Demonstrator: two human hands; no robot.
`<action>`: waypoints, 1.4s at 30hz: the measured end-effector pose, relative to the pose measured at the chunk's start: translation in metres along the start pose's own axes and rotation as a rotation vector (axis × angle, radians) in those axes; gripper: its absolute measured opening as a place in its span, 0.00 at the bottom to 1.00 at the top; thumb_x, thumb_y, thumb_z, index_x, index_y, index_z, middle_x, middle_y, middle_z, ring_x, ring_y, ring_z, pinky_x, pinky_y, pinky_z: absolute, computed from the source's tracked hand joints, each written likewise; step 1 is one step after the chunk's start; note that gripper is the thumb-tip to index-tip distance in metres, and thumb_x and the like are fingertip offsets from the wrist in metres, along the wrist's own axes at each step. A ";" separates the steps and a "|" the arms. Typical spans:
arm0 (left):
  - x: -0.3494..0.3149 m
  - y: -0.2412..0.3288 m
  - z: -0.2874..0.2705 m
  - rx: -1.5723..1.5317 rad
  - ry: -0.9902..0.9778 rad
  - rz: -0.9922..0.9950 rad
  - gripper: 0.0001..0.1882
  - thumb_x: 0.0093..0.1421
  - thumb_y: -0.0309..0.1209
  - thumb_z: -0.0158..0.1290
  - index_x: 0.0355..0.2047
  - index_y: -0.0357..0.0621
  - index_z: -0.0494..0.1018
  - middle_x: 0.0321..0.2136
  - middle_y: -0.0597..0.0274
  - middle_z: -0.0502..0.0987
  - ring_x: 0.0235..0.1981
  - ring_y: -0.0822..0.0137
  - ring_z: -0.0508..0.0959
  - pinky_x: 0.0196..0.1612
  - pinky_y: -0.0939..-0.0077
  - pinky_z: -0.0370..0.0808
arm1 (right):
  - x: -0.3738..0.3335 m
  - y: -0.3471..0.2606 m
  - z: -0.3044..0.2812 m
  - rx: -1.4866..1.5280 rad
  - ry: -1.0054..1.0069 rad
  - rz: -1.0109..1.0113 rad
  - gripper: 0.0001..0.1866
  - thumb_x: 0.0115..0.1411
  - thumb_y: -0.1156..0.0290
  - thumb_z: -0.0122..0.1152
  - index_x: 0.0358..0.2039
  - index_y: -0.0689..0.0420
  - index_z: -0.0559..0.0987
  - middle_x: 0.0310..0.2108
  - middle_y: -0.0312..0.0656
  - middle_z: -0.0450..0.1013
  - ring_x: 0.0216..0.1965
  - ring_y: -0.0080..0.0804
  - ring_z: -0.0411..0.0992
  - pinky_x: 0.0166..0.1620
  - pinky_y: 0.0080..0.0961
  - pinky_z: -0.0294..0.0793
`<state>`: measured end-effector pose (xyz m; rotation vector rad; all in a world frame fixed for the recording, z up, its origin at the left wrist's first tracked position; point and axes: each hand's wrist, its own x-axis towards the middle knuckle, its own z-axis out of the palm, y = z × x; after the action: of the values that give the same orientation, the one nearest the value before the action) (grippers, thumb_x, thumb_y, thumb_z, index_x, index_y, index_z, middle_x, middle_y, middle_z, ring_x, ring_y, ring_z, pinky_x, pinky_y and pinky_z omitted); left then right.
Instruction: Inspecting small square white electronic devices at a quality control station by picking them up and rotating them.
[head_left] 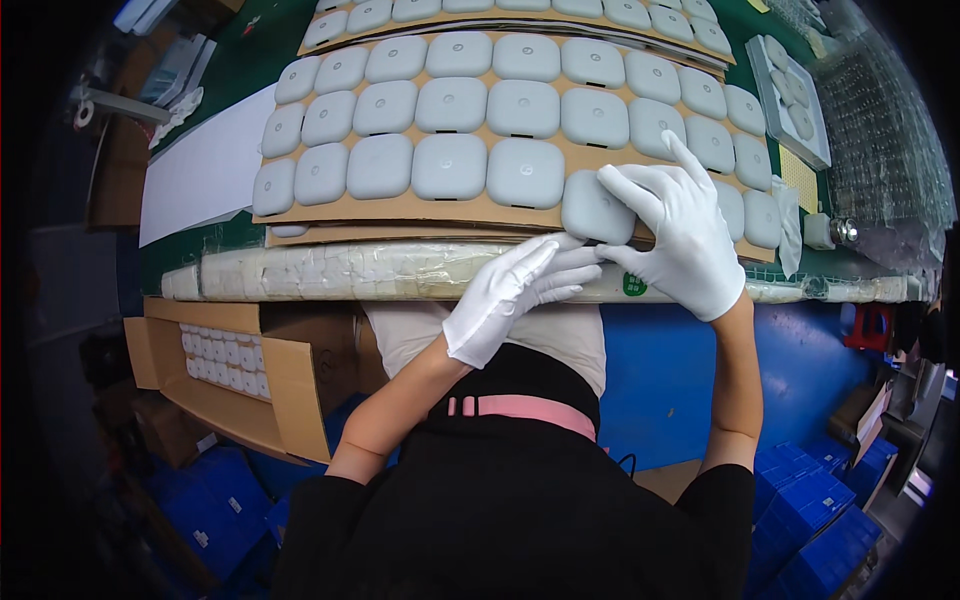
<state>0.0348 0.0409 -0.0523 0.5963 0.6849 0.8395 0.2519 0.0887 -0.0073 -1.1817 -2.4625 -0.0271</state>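
Observation:
Between the thumb and fingers of my white-gloved right hand (pixel 685 235) is a pale grey, rounded-square plastic case (pixel 597 208), held at the front edge of a cardboard sheet (pixel 400 210). A small round mark shows on the lids of similar cases (pixel 450 165) set in rows on that sheet. My left hand (pixel 515 290), gloved too, lies just below the held case with its fingers stretched out. Its fingertips are close to the case's lower edge; whether they touch it I cannot tell.
Another loaded cardboard layer (pixel 520 18) lies farther back. At right stand a white tray (pixel 800 110) of cases and stacked clear plastic trays (pixel 880 150). A taped, padded edge (pixel 350 272) runs along the table front. Below left sits an open carton (pixel 295 395) holding more cases.

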 end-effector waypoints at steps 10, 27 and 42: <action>0.003 0.014 0.006 -0.150 -0.042 -0.008 0.26 0.73 0.37 0.40 0.60 0.24 0.62 0.53 0.38 0.74 0.51 0.56 0.79 0.52 0.71 0.77 | -0.012 -0.015 0.003 0.133 0.094 -0.021 0.31 0.42 0.70 0.73 0.50 0.54 0.77 0.42 0.37 0.78 0.38 0.30 0.75 0.70 0.46 0.57; -0.013 0.000 0.024 0.929 0.088 0.414 0.17 0.62 0.27 0.57 0.50 0.35 0.75 0.38 0.56 0.81 0.33 0.71 0.80 0.36 0.80 0.77 | -0.039 -0.033 -0.001 0.155 0.249 0.159 0.43 0.37 0.68 0.79 0.58 0.54 0.74 0.54 0.40 0.73 0.52 0.35 0.71 0.65 0.40 0.63; -0.014 -0.006 0.008 0.075 -0.016 -0.062 0.23 0.66 0.30 0.54 0.59 0.34 0.66 0.51 0.55 0.75 0.47 0.69 0.76 0.52 0.77 0.74 | -0.036 -0.040 -0.007 0.435 0.315 0.123 0.60 0.31 0.56 0.83 0.66 0.56 0.63 0.64 0.46 0.65 0.59 0.40 0.68 0.62 0.36 0.64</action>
<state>0.0371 0.0245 -0.0470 0.6453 0.7189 0.7529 0.2444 0.0353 -0.0083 -1.0408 -1.9856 0.3166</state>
